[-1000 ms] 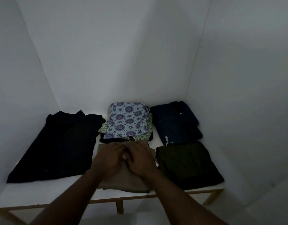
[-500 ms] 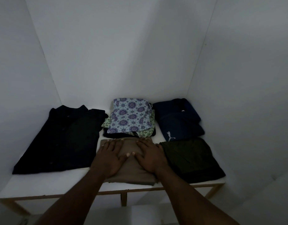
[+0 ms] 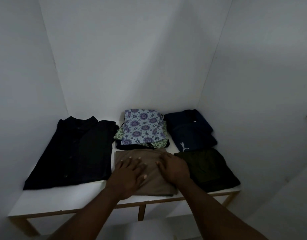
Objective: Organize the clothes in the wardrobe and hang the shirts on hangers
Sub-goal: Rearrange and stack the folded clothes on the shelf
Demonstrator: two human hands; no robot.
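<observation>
Brown folded garment (image 3: 158,186) is lying front-centre on the shelf (image 3: 62,198), betw. black shirt (image 3: 74,149) & dark-green pile (image 3: 206,168). I'm pressing left grip (image 3: 130,172) & right grip (image 3: 173,168) flat on it, fingers straight, clamping nothing. Prob. soft, light, floppy; I'm judging it best to slide under both side edges.

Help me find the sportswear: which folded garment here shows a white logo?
The navy garment at the back right of the shelf, behind the dark green one; a small white logo shows near its front edge. The others show none.
</observation>
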